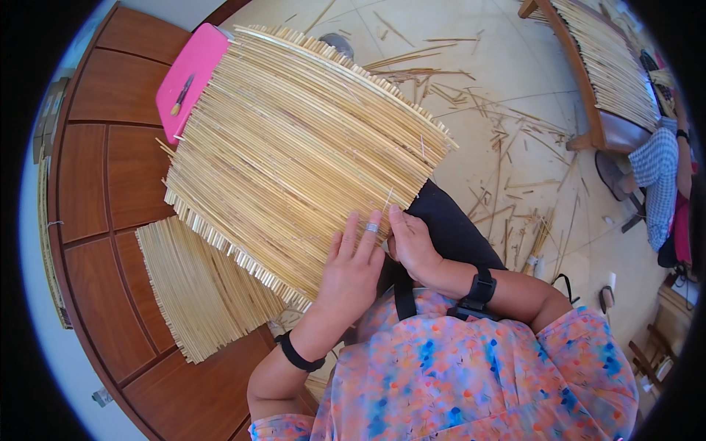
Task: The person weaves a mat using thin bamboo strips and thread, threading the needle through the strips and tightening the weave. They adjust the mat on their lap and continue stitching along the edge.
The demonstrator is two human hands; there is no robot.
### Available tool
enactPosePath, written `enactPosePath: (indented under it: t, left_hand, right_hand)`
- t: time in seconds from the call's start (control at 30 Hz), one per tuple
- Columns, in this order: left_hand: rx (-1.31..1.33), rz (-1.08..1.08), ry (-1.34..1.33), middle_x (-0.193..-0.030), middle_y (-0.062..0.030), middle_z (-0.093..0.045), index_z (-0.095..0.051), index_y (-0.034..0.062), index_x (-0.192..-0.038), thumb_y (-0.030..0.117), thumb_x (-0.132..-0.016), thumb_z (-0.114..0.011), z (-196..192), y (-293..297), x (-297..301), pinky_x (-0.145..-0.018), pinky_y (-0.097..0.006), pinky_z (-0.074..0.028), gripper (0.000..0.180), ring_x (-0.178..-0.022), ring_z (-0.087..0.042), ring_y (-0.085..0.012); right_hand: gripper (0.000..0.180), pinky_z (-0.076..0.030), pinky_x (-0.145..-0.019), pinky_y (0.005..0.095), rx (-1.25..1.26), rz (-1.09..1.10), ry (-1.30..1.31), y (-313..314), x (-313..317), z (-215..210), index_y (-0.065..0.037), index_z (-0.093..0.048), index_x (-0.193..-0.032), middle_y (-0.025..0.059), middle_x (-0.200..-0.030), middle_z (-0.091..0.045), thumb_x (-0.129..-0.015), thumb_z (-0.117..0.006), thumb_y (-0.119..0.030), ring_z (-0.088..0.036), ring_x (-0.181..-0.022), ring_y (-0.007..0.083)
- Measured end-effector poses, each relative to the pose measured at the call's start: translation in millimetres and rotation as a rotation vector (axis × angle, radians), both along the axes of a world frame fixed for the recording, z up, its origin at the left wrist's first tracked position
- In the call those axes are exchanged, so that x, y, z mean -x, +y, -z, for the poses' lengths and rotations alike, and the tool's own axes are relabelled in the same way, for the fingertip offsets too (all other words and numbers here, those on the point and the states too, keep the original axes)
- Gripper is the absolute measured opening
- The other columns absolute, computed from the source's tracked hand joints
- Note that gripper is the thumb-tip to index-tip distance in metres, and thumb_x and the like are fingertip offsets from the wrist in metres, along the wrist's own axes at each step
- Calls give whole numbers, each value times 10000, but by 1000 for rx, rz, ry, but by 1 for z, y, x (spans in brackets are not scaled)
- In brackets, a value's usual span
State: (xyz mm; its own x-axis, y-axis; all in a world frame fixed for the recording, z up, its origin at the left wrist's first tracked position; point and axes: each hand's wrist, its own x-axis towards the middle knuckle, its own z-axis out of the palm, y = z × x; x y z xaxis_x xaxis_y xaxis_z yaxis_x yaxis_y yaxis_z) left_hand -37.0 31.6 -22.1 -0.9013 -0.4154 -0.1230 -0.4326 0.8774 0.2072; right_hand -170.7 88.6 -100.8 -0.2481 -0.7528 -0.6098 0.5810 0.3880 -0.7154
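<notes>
A large mat of straw-coloured reed stalks (294,147) lies across my lap, its cut stalk ends making uneven edges. My left hand (351,272) rests on its near edge with fingers stretched out flat, a ring on one of them. Beside it, my right hand (415,246) is closed around the same edge. Its fingers curl under, so their tips are partly hidden. A short pale thread end (389,196) sticks up from the stalks just beyond the fingertips.
A pink stool (200,62) with a brush (182,95) on it stands at the far left. A smaller reed mat (202,287) leans near brown wooden panels (88,176). Loose stalks (515,147) litter the tiled floor. At right, another person (654,176) sits by a reed-covered wooden frame (581,81).
</notes>
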Motion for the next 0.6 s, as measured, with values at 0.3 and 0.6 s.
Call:
enactPosePath:
  t: [0.3, 0.6]
  left_hand:
    - [12, 0, 31, -1531, -185, -428, -606, 3, -938, 82, -836, -579, -5, 0, 3, -1092, -563, -400, 132, -1414, -374, -467]
    - [-2, 13, 12, -1529, -201, -422, -600, 4, -942, 74, -830, -578, -3, -1, 2, -1104, -552, -386, 134, -1412, -366, -479]
  right_hand:
    - [560, -409, -465, 298, -26, 15, 8, 0, 2, 2, -16, -632, -843, 49, -635, -554, -1087, -374, -448, -520, -506, 136]
    - [609, -428, -520, 329, 28, 64, 189, -1, -6, 13, -14, -604, -738, 52, -621, -566, -1087, -375, -459, -525, -534, 157]
